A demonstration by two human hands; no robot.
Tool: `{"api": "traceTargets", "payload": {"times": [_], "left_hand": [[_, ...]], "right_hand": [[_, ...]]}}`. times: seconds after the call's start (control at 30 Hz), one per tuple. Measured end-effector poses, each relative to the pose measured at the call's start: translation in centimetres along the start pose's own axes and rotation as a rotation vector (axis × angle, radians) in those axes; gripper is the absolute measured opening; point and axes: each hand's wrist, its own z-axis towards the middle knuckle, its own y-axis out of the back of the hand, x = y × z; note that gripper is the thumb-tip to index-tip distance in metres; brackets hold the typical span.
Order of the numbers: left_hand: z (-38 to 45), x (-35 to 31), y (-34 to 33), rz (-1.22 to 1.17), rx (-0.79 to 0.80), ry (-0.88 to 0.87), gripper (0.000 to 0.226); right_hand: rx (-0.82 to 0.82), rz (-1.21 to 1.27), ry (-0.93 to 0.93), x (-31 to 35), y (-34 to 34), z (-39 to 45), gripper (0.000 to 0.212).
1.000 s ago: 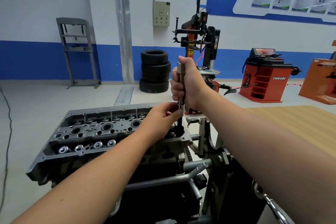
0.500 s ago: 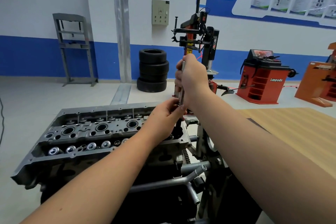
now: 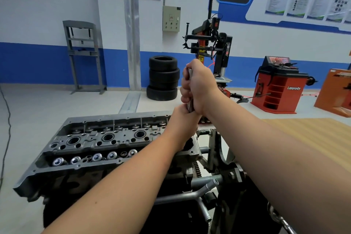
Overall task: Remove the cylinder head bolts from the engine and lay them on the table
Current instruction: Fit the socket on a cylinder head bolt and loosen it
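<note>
A grey cylinder head [image 3: 106, 142] sits on top of the engine on a stand, with open bores and valve springs showing. Over its right end my right hand [image 3: 198, 89] grips a steel socket extension [image 3: 190, 74] held upright. My left hand [image 3: 183, 121] sits just below, fingers curled around the lower part of the same tool. The tool's lower end and any bolt under it are hidden by my hands. The wooden table [image 3: 307, 135] lies to the right.
The engine stand's metal brackets and pipes [image 3: 214, 182] sit under my right forearm. Farther off on the floor are a stack of tyres [image 3: 163, 78], a tyre changer [image 3: 210, 43], a red balancer [image 3: 279, 85] and a grey press frame [image 3: 83, 55].
Both hands have risen a little with the tool, and my left hand has closed up under my right hand. The view has shifted slightly.
</note>
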Motion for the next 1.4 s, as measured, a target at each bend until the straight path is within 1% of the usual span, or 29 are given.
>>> {"api": "traceTargets", "payload": {"times": [0.07, 0.23, 0.37, 0.57, 0.7, 0.77, 0.83, 0.9, 0.93, 1.0, 1.07, 1.13, 1.27, 1.33, 1.4], "left_hand": [[-0.1, -0.1, -0.5, -0.006, -0.055, -0.011, 0.027], [0.0, 0.5, -1.4, 0.083, -0.197, -0.094, 0.046], [0.5, 0.8, -1.8, 0.114, -0.288, -0.112, 0.04], [0.0, 1.1, -1.7, 0.03, -0.269, -0.118, 0.037], [-0.1, 1.1, -1.7, 0.059, -0.246, -0.111, 0.03], [-0.2, 1.0, -1.4, 0.025, -0.187, -0.056, 0.027], [0.0, 0.5, -0.5, -0.073, -0.011, 0.031, 0.017], [0.5, -0.3, 0.6, -0.107, 0.189, 0.106, 0.018], [0.7, -0.7, 1.0, -0.105, 0.252, 0.145, 0.021], [1.2, -1.1, 1.2, -0.085, 0.296, 0.207, 0.026], [1.5, -1.0, 0.9, -0.025, 0.262, 0.224, 0.027], [1.6, -0.5, 0.5, 0.046, 0.196, 0.178, 0.028], [1.2, 0.1, -0.4, 0.084, 0.036, 0.125, 0.028], [1.2, 0.2, -0.9, 0.112, -0.04, 0.119, 0.028], [1.1, 0.6, -1.1, 0.138, -0.103, 0.098, 0.03]], "right_hand": [[0.023, 0.004, 0.0, 0.0, 0.2, -0.1, 0.034], [0.06, 0.017, -0.025, 0.2, 0.4, -0.1, 0.036], [0.084, 0.012, -0.039, 0.3, 0.3, -0.2, 0.036], [0.027, 0.055, -0.013, 0.1, 0.3, -0.7, 0.032], [0.007, 0.059, -0.023, 0.2, 0.3, -1.0, 0.031], [-0.008, 0.068, -0.031, 0.3, 0.3, -1.2, 0.033], [-0.085, -0.011, 0.005, 0.2, 0.1, -1.4, 0.034], [-0.217, -0.174, 0.063, 0.1, -0.2, -1.7, 0.035], [-0.261, -0.189, 0.074, 0.0, -0.5, -1.7, 0.034], [-0.318, -0.092, 0.041, 0.1, -1.1, -1.7, 0.032], [-0.399, -0.1, 0.049, 0.1, -1.4, -1.5, 0.034], [-0.428, -0.131, 0.096, 0.1, -1.6, -1.3, 0.036], [-0.36, -0.209, 0.144, 0.2, -1.2, -1.0, 0.034], [-0.331, -0.266, 0.142, 0.3, -0.9, -0.8, 0.032], [-0.281, -0.24, 0.108, 0.2, -1.0, -0.9, 0.031]]}}
